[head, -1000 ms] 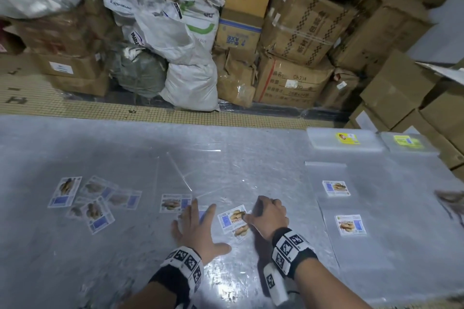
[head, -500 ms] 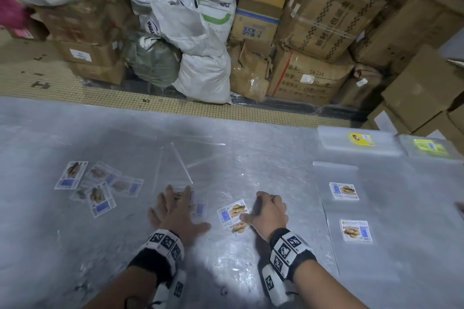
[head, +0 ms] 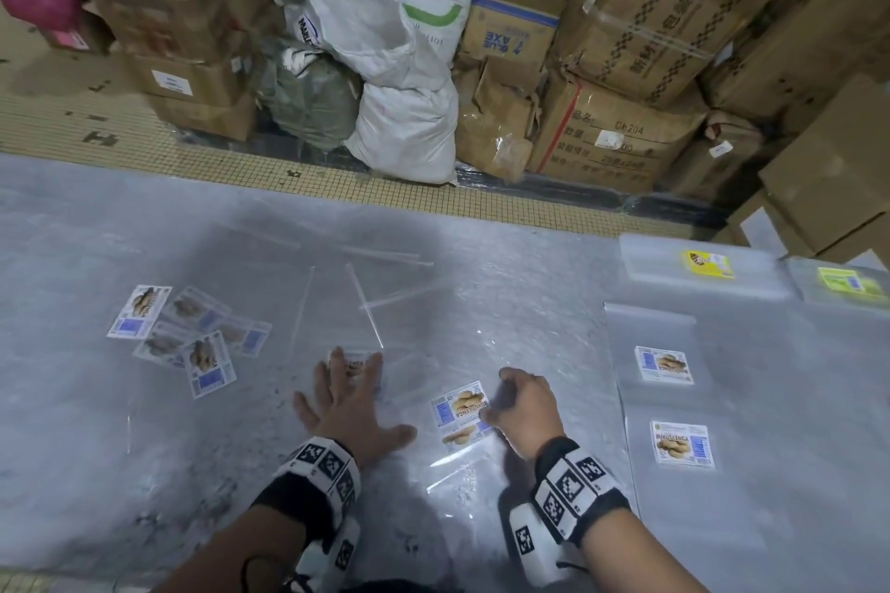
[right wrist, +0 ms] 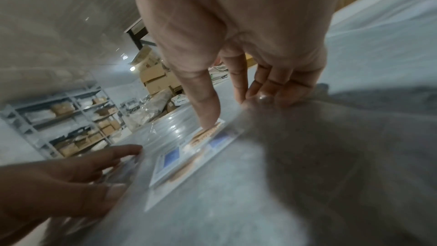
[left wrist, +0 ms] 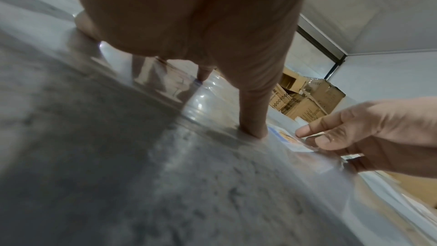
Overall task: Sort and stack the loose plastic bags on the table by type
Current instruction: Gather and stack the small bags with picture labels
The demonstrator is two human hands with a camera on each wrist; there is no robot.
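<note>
Clear plastic bags with peanut labels lie on the grey table [head: 96, 448]. My left hand [head: 346, 380] lies flat with fingers spread, pressing one clear bag [head: 356, 364] whose label shows between the fingers. In the left wrist view its thumb [left wrist: 254, 128] presses the table. My right hand [head: 496, 404] is curled and pinches the edge of the labelled bags [head: 460, 402] just right of the left hand. In the right wrist view the thumb [right wrist: 210, 117] sits on the label [right wrist: 175, 158], and the raised film blurs the foreground.
A loose pile of labelled bags [head: 192, 337] lies at the left. Sorted bags [head: 667, 364] lie at the right, with a yellow-label stack [head: 708, 264] and a green-label stack [head: 845, 280] behind them. Cardboard boxes [head: 626, 140] and sacks [head: 404, 130] stand beyond the table.
My left hand has slid a little to the left and away from me, staying flat on its bag. The right hand has kept its pinch on the labelled bags in the same spot.
</note>
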